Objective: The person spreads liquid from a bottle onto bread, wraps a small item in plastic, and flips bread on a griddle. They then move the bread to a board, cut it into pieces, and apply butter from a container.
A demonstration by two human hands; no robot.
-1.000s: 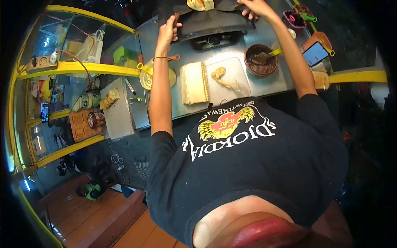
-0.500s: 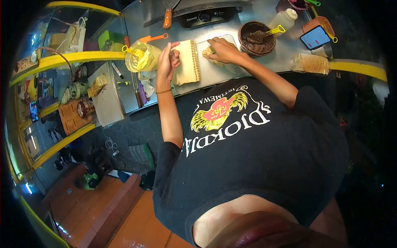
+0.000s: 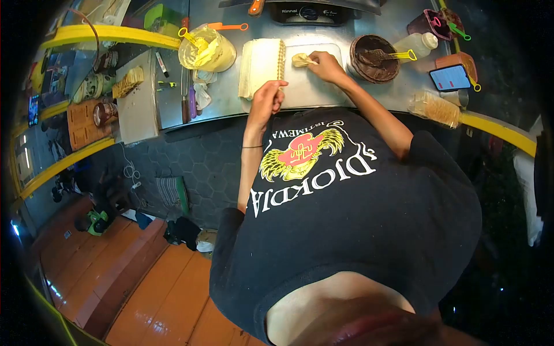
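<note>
A rectangular pale-yellow slab of bread (image 3: 261, 63) with a ridged right edge lies on the metal counter, beside a white board (image 3: 314, 86). At the slab's lower right corner is my left hand (image 3: 267, 102), its fingers curled in and the index finger pointing right; nothing shows in it. My right hand (image 3: 328, 68) pinches a small crumpled beige wad (image 3: 302, 60) over the white board; I cannot make out its material. To the right of that hand stands a tub of dark brown spread (image 3: 375, 66) with a yellow-handled spatula (image 3: 404, 55) in it.
A tub of yellow spread (image 3: 210, 56) stands left of the bread. Around the right side are a squeeze bottle (image 3: 416, 45), a phone (image 3: 450, 78) and a bag of brown crumbs (image 3: 434, 108). A stove (image 3: 306, 12) sits at the back. Long-handled tools (image 3: 189, 98) lie left.
My left hand has come down and right, off the bread's top left area to its lower right corner. My right hand now holds the beige wad raised by its fingertips. The view has shifted.
</note>
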